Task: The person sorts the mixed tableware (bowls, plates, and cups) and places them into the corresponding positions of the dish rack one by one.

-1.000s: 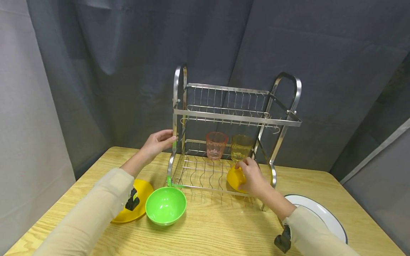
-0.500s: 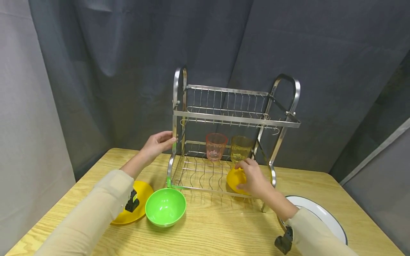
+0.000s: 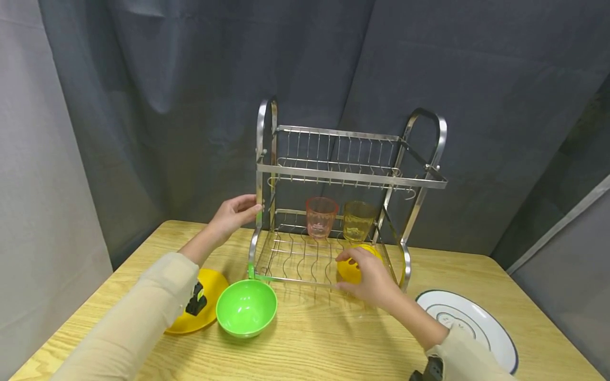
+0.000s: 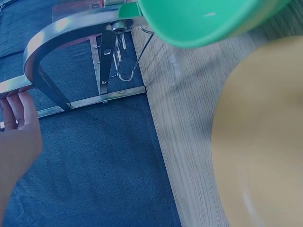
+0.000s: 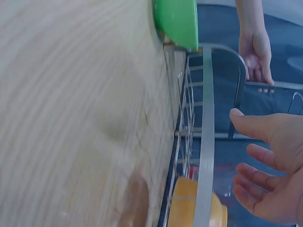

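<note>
My left hand (image 3: 231, 217) grips the left front post of the metal two-tier dish rack (image 3: 329, 172), thumb in front and fingers behind it. In the left wrist view those fingers (image 4: 19, 111) reach behind the bar. A yellow bowl (image 3: 349, 272) sits at the right end of the lower tier, apparently upside down. Before it in the head view is my right hand (image 3: 371, 279), which partly hides it. The right wrist view has this hand's fingers spread and nothing between them, apart from the bowl. Behind the bowl stand a pink tumbler (image 3: 321, 218) and a yellow tumbler (image 3: 358, 221).
A green bowl (image 3: 246, 308) stands on the wooden table (image 3: 305, 344) by the rack's front left corner. Left of it lies a yellow plate (image 3: 209, 296), partly under the left sleeve. A white dark-rimmed plate (image 3: 486, 323) lies at right. Grey curtains hang behind.
My right hand has let go of the yellow bowl and drawn slightly down toward me, its fingers now spread. The left hand has stayed on the rack post.
</note>
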A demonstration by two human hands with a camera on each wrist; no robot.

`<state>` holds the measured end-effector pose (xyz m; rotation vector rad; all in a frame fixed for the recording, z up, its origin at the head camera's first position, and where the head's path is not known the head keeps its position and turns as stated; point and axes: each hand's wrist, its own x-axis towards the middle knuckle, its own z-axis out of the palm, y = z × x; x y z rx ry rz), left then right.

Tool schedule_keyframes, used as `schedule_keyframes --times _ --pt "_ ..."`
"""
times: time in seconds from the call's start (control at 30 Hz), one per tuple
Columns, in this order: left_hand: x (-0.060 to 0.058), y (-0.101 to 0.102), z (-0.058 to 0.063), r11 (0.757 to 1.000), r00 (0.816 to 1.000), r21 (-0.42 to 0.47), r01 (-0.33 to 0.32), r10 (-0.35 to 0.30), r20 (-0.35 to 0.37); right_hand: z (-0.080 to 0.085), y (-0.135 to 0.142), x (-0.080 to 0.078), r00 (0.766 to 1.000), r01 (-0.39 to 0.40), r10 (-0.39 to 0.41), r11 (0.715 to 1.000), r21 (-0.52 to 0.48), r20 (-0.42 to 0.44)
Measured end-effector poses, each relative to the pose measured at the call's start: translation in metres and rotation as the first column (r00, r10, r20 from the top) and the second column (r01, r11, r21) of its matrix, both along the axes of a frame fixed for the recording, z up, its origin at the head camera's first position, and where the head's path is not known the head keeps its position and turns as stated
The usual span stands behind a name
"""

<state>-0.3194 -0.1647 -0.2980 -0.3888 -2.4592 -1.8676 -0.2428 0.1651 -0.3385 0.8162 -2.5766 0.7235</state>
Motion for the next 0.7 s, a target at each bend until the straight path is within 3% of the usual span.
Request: schedule_keyframes --times 0.4,0.7 --pt "0.0 0.001 0.001 1.0 1.0 -0.005 0.007 -0.007 -0.005 -0.01 -0.023 0.016 0.984 -0.162 0.166 0.984 -0.072 0.06" --pt "0.0 0.0 0.0 1.0 1.0 0.008 -0.006 0.006 0.001 -0.018 -0.043 0.021 0.964 -0.209 0.224 0.971 -0.117 0.141"
